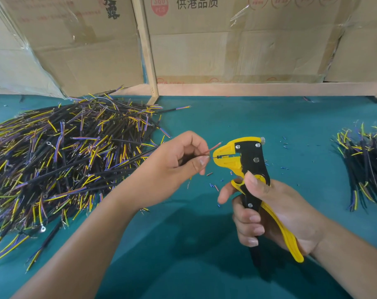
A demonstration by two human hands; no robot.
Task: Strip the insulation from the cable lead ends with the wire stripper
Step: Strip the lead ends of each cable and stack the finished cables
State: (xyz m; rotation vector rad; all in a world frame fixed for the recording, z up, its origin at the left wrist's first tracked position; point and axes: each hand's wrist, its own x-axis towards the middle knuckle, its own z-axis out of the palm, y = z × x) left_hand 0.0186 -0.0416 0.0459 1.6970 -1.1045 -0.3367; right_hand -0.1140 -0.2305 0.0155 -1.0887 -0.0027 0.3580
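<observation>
Right hand [276,214] nearest the camera, grip clenched around the wire stripper [251,169] handles, thumb laid on the black body. Stripper held above the counter [183,244], long axis roughly upright with the handles low right, yellow head up top with its nose pointing left. Left hand [172,169] holds a cable [92,167] pinched between thumb and fingers, black sheath trailing left over the heap; red lead [215,147] angles up-right beside the head, another lead end sits right at the stripper nose. Big pile of cables [64,158] on the left, smaller bundle [366,165] far right. Insulation scraps [213,186] scattered on the green surface between the hands. Cardboard boxes [226,50] behind.
</observation>
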